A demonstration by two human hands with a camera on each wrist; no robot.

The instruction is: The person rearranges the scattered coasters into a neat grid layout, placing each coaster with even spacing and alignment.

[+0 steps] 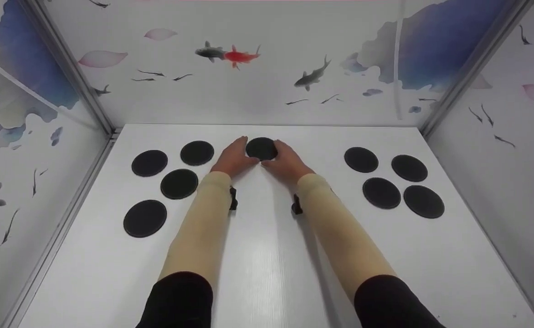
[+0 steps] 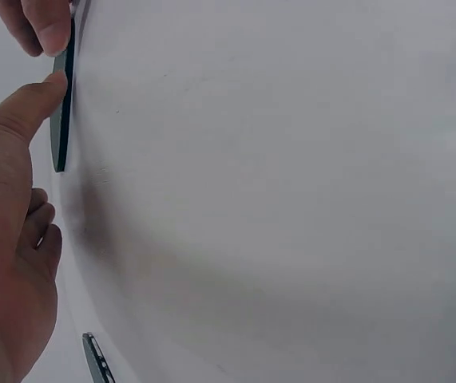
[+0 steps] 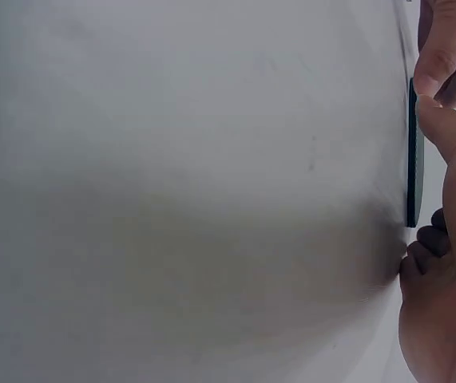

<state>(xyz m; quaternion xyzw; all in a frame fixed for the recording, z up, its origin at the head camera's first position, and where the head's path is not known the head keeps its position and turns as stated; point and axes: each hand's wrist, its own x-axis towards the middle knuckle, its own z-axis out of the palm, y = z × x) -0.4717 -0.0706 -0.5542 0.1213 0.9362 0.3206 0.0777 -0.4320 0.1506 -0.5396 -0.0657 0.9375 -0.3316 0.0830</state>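
Black fabric outer sleeves [image 1: 178,298] sit nearest, over your long beige inner sleeves [image 1: 198,228]; small black wrist devices [image 1: 297,206] show at the inner side of each wrist. Your left hand [image 1: 235,157] and right hand [image 1: 290,163] both pinch one thin, flat, round black disc [image 1: 261,148], one from each side, thumbs meeting at its near edge. Disc is at the far middle of the glossy white desk [image 1: 258,255]; can't tell whether it lies flat or is slightly raised. To your left, four matching loose black discs [image 1: 179,184] lie spaced apart, one nearer than the rest. To your right, four more black discs [image 1: 381,193] lie near one another. Far side: white wall panel [image 1: 258,98] printed with fish.
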